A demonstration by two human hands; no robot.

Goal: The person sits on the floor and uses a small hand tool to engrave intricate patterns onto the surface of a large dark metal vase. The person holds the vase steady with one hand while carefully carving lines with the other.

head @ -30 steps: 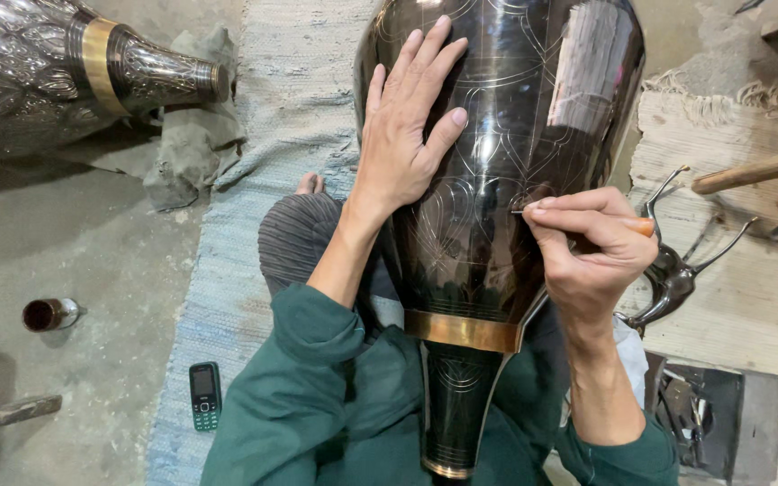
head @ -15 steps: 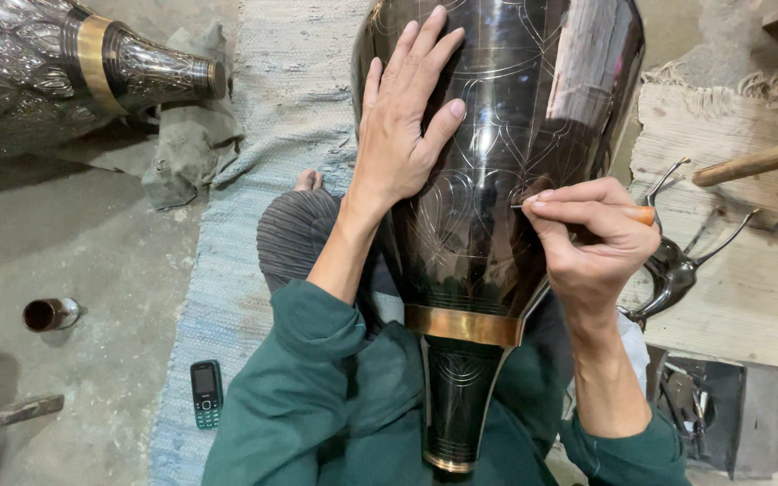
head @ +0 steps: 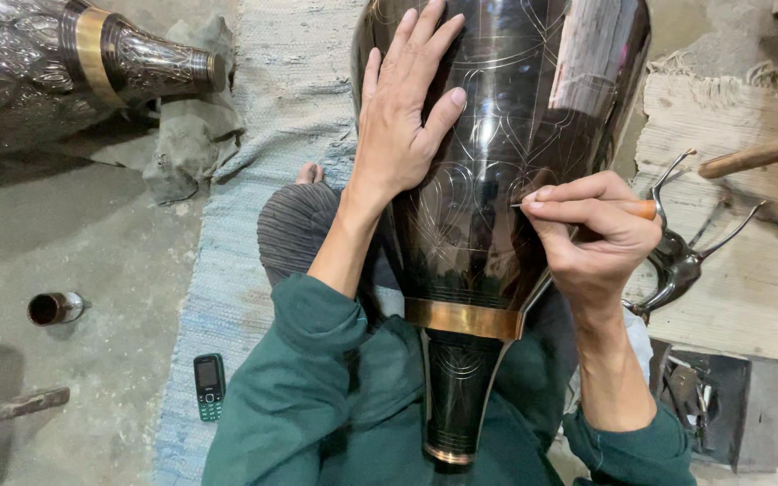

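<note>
The person sits on a striped rug (head: pixel 227 270) with a big dark vase (head: pixel 497 225) lying across the lap, neck toward the body, a brass band (head: pixel 461 317) round the shoulder. The left hand (head: pixel 402 126) lies flat and open on the vase's upper left side, fingers spread. The right hand (head: pixel 596 234) pinches a thin scriber (head: pixel 587 207) with an orange handle, its tip touching the vase's right side among the fine scratched lines. Near the rug's lower left edge lies a small phone (head: pixel 209 385). On the floor left of it stands a little cup (head: pixel 54 308). A second, embossed vase (head: pixel 56 63) lies at the top left corner. Metal compasses (head: pixel 677 261) rest just right of the right hand.
</note>
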